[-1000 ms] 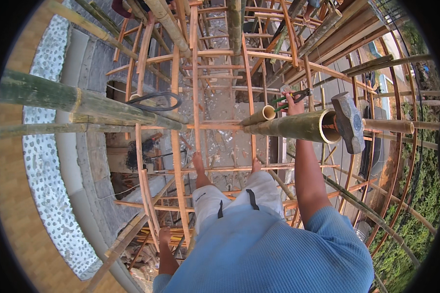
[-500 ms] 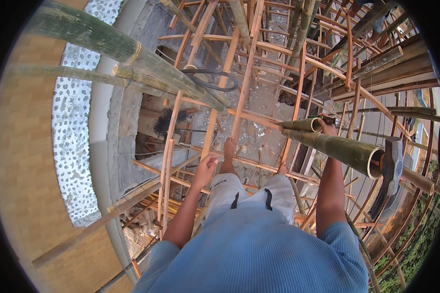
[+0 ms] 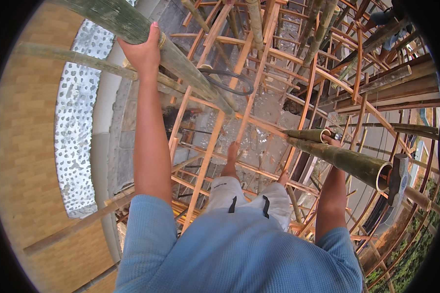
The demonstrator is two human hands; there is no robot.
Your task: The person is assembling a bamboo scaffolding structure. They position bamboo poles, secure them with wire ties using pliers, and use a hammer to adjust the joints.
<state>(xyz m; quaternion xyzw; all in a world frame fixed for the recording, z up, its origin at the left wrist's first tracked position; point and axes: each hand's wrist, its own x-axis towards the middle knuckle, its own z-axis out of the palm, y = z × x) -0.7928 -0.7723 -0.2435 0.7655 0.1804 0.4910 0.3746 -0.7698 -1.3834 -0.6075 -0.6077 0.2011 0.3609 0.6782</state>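
My left hand (image 3: 143, 51) is closed round a thick green bamboo pole (image 3: 186, 63) at the upper left, its fingers partly hidden behind the pole. On the right side, my right hand (image 3: 333, 141) is curled by the open end of a shorter bamboo pole (image 3: 305, 135). A small dark thing shows at its fingers; I cannot make out what it is. Beside that hand lies a larger cut bamboo pole (image 3: 347, 158), partly covering my forearm. A hammer (image 3: 399, 179) rests at this pole's open end, its metal head outside and its handle mostly hidden.
Wooden strips (image 3: 210, 161) cross as a framework below me, with my bare feet among them. A coil of dark tubing (image 3: 239, 88) hangs by the left pole. A tan tiled wall (image 3: 34, 146) stands left. At the upper right, part of another person (image 3: 381, 17) shows.
My left hand has risen from near my left knee and taken hold of the thick bamboo pole. The right hand has sunk slightly, staying by the cut bamboo. The view has shifted a little.
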